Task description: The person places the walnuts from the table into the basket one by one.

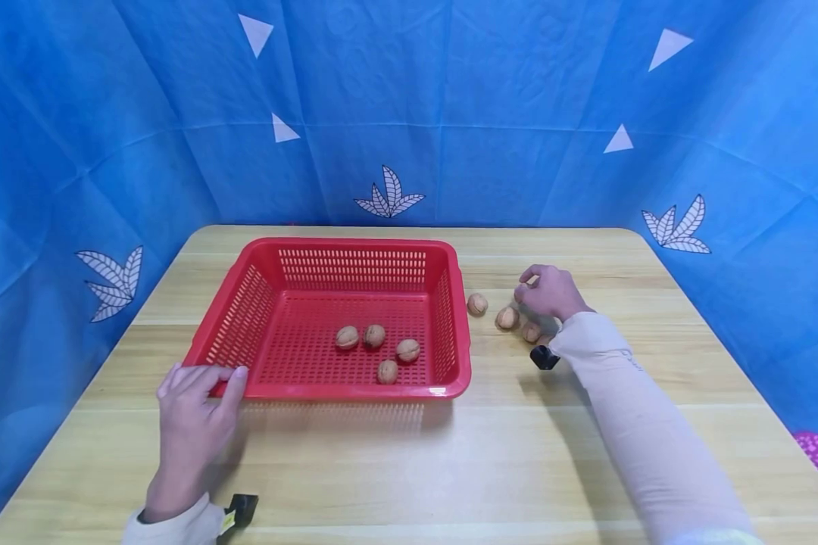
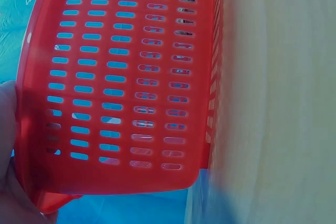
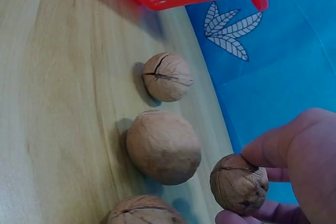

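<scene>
The right hand (image 1: 552, 293) pinches a walnut (image 3: 239, 186) between its fingers (image 3: 268, 148), loose walnuts (image 3: 164, 148) beside them on the tabletop (image 1: 463, 469); the left hand (image 1: 199, 405) grips the basket (image 1: 327, 392). A light, steady pinch should prevent slipping.

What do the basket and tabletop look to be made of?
Basket: probably moulded plastic, slightly glossy red, given the rim highlight and regular slots. Tabletop: wood or printed laminate, smooth, faintly sheened; the pale grain fits either.

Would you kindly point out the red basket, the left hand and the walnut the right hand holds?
Red basket (image 1: 327, 392): head view, near rim.
Left hand (image 1: 194, 412): head view, back of hand.
Held walnut (image 3: 239, 184): right wrist view, middle of its shell.
</scene>
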Motion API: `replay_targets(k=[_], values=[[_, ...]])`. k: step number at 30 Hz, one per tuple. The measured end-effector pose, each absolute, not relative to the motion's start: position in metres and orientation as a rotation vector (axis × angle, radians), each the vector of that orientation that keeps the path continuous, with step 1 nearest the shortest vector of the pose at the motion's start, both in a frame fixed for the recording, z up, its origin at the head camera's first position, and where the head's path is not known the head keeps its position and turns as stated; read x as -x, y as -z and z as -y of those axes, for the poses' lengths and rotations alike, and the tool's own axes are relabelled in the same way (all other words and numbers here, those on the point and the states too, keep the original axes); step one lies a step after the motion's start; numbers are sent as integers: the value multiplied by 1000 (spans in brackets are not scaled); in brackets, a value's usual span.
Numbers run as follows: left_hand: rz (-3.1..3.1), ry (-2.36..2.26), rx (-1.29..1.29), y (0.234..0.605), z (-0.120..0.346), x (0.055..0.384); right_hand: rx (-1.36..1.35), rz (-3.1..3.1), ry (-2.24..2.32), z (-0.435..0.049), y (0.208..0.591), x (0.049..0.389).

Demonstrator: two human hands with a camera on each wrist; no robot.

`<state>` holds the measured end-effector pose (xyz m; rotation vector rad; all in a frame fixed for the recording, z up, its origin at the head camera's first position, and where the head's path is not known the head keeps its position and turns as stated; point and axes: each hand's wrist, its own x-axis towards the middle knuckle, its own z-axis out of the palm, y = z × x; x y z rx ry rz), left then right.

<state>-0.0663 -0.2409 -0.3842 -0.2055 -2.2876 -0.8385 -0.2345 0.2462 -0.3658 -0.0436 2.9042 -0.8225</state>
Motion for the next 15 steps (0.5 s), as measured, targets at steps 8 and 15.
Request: replay_targets(k=[8, 15], values=[[2289, 837, 208, 383, 240, 66, 85, -2965, 824, -246, 355, 236], [2292, 809, 203, 384, 241, 66, 154, -3006, 833, -240, 339, 234]])
